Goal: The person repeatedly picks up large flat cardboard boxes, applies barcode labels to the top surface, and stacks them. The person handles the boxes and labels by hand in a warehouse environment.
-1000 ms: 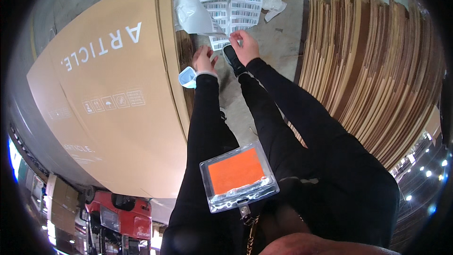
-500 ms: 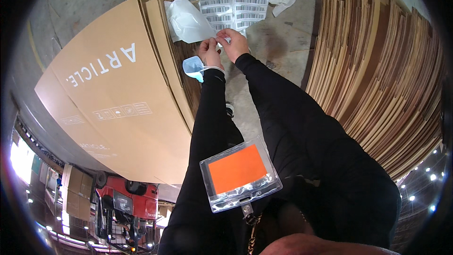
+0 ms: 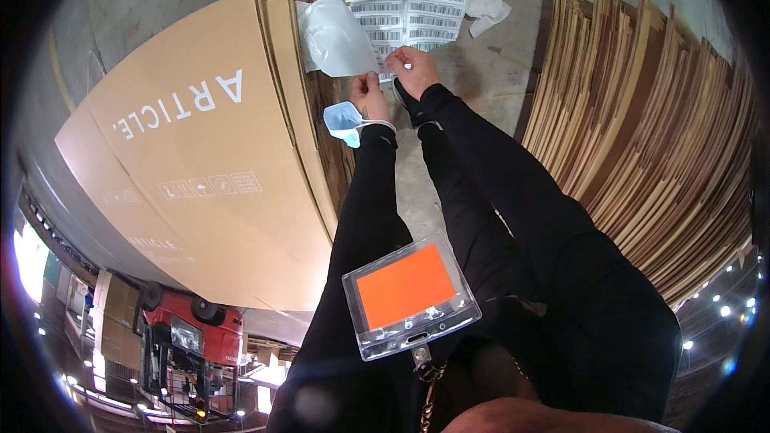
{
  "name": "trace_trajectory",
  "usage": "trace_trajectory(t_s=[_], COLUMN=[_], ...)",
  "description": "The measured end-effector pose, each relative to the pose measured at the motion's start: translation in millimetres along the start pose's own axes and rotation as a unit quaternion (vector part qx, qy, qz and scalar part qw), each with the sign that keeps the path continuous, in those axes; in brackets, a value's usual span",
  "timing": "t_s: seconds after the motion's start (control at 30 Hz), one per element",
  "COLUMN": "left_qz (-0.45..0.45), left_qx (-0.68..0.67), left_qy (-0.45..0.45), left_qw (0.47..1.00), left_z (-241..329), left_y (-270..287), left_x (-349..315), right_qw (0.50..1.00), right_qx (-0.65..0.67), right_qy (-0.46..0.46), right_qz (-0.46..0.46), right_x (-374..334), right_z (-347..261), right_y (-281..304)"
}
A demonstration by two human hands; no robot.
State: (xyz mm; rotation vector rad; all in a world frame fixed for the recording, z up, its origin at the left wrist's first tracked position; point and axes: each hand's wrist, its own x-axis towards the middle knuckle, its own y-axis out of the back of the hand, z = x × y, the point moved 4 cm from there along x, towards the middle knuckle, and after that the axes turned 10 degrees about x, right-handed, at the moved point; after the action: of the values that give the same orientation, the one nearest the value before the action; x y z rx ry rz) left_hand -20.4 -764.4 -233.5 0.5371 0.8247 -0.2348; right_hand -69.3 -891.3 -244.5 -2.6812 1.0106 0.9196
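My left hand (image 3: 370, 99) pinches the lower right corner of a curled, glossy white sheet (image 3: 333, 36), which arches up beside the cardboard stack. A light blue face mask (image 3: 342, 119) hangs by its loop from my left wrist. To the right, and apart from the left, my right hand (image 3: 415, 74) is closed in a pinch with a small white bit (image 3: 407, 66) at the fingertips; its kind is too small to tell. Just beyond both hands lie sheets of barcode labels (image 3: 435, 8), partly covered by the curled sheet and the right hand.
Flattened brown cartons (image 3: 192, 152) stand on edge at my left. A long row of folded cardboard (image 3: 634, 128) stands at my right. Crumpled white paper (image 3: 487, 6) lies past the labels. A badge holder with an orange card (image 3: 405, 289) hangs before me. A red forklift (image 3: 192, 333) is behind.
My hands have drawn apart; the right moved right, away from the left at the sheet's corner. A dark shoe and leg now show beneath the right hand. The view has shifted slightly.
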Motion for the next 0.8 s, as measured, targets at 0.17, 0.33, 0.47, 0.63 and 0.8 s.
trace_trajectory(t_s=[0.17, 0.33, 0.47, 0.63, 0.8], left_qz=[0.018, 0.015, 0.022, 0.024, 0.048], left_qx=[-0.027, -0.037, -0.041, -0.041, -0.045], left_qy=[0.007, 0.014, -0.014, -0.002, -0.025], left_qw=[0.999, 0.999, 0.999, 0.999, 0.997], left_z=[-6, 0, -5, -3, -3], left_y=[10, 3, 6, 3, 6], left_x=[-5, -9, -4, -11, -13], right_qw=[0.997, 0.995, 0.995, 0.996, 0.987], right_qx=[-0.011, -0.056, -0.052, -0.053, -0.134], right_qy=[0.026, 0.027, 0.025, 0.026, 0.069], right_qz=[-0.073, -0.075, -0.076, -0.060, -0.050], right_x=[-8, -8, -8, -5, 10], right_z=[-19, -20, -21, -13, -12], right_y=[-13, -15, -18, -10, 11])
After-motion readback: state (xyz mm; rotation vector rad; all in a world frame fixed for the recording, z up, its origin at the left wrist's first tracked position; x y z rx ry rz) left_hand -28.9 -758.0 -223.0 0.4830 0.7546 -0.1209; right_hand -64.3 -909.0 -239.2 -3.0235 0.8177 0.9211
